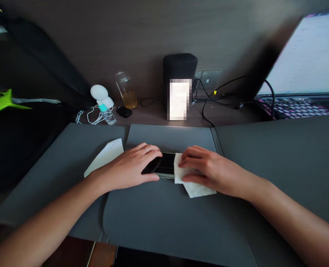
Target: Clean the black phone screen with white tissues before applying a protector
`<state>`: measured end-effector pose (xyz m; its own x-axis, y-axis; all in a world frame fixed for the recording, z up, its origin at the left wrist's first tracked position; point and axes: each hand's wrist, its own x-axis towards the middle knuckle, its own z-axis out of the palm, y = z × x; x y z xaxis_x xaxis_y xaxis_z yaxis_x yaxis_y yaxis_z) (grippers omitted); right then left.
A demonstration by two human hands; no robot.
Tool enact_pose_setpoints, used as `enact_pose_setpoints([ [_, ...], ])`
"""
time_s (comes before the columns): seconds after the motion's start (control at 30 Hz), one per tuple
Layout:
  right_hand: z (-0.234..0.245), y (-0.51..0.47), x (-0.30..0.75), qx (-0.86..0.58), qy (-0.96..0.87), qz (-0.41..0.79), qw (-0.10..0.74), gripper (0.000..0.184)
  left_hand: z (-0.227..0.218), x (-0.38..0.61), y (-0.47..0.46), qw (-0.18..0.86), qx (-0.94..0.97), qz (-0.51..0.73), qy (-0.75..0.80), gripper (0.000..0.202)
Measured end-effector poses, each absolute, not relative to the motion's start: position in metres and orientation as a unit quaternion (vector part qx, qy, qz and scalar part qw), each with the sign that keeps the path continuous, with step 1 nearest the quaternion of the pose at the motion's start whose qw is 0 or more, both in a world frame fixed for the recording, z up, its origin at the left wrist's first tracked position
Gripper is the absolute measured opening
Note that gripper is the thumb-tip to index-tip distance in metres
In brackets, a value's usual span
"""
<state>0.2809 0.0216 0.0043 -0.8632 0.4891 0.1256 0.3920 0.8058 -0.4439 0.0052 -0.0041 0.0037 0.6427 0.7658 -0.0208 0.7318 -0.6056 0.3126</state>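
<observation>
A smartphone (167, 164) with a dark screen lies flat on the grey mat. My left hand (135, 163), wearing a ring, closes around its left end, thumb at the near edge and fingers at the far edge. In my right hand (205, 165) is a white tissue (200, 188), pinched and laid over the phone's right end. Part of the tissue hangs past the phone onto the mat. The phone's right end is hidden under it. Another white sheet (106, 155) lies behind my left wrist.
The grey padded mat (167, 218) covers the desk. Behind it stand a black speaker (179, 66), a bottle with amber liquid (128, 96), a small clear bottle (108, 115), a white round-headed device (99, 92) and a black fob (123, 111). Cables run toward a laptop (306, 66) at right.
</observation>
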Motion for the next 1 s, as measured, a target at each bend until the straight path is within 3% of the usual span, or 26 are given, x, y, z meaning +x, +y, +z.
enact_pose_setpoints([
  [0.13,0.006,0.019,0.283,-0.219,-0.949,0.210,0.088,0.018,0.002,0.007,-0.002,0.150,0.889,0.082,0.426,0.043],
  [0.47,-0.009,0.041,0.293,-0.265,-0.948,0.091,0.154,0.025,-0.014,0.013,0.032,0.144,0.878,0.166,0.425,0.036],
  [0.6,-0.008,0.060,0.294,-0.262,-0.953,0.062,0.141,0.025,-0.020,0.016,0.058,0.132,0.885,0.175,0.411,0.034],
  [0.77,-0.006,0.075,0.291,-0.235,-0.963,0.063,0.115,0.023,-0.028,0.016,0.070,0.120,0.895,0.191,0.384,0.038],
  [1.0,-0.024,0.070,0.284,-0.244,-0.949,0.056,0.193,0.030,-0.035,0.015,0.061,0.086,0.887,0.176,0.419,0.053],
])
